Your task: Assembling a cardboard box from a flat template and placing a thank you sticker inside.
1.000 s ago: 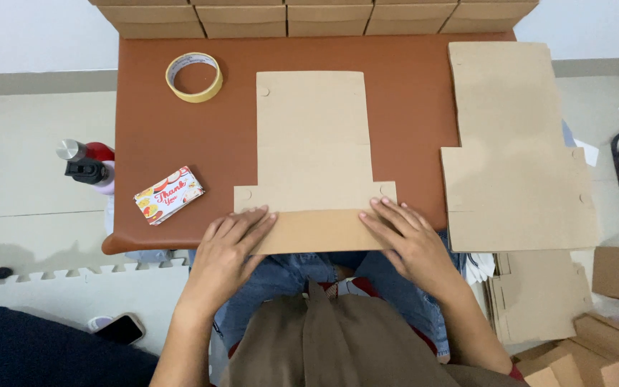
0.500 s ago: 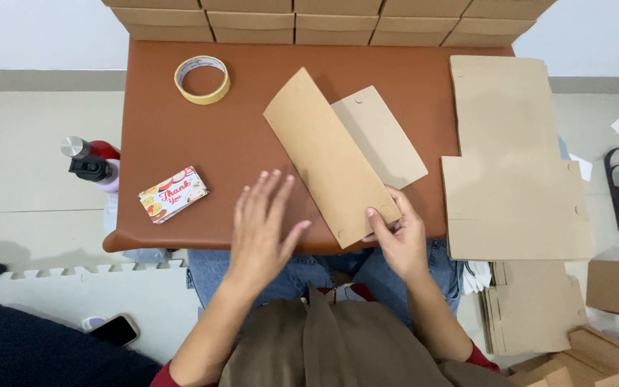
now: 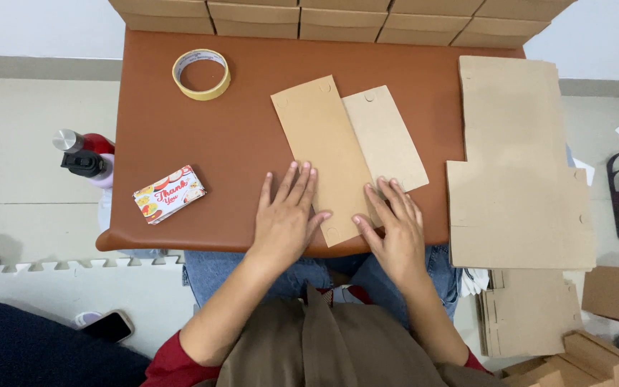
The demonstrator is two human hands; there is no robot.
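Both hands spread flat, left hand (image 3: 286,218) and right hand (image 3: 392,229) seemingly pressing folded cardboard sheet (image 3: 338,154), brown table (image 3: 202,136)

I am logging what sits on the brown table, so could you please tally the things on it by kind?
Folded cardboard blank under both hands: 1
Stack of flat cardboard sheets: 1
Tape roll: 1
Small printed card pack: 1
Total: 4
The left hand and right hand rest flat, holding nothing.
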